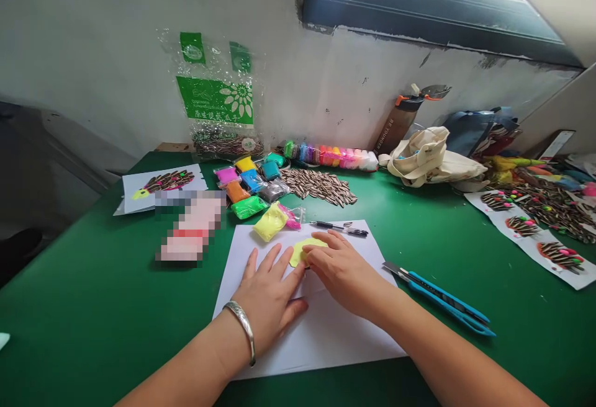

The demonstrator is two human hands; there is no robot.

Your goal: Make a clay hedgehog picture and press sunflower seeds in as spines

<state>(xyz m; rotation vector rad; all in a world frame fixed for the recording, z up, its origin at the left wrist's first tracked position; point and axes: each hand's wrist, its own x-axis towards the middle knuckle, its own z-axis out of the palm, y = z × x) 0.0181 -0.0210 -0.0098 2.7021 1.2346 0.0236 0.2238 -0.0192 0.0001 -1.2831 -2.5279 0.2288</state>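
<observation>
The left hand (270,292) lies on the white paper (339,332) with its fingers spread. The right hand (347,273) bends its fingers over the flat yellow clay (298,254); I can't tell if they pinch it. The clay sits on the paper, its long way going left to right, tipping up at the right. Past it lie a black pen (344,228) and sunflower seeds (321,187).
</observation>
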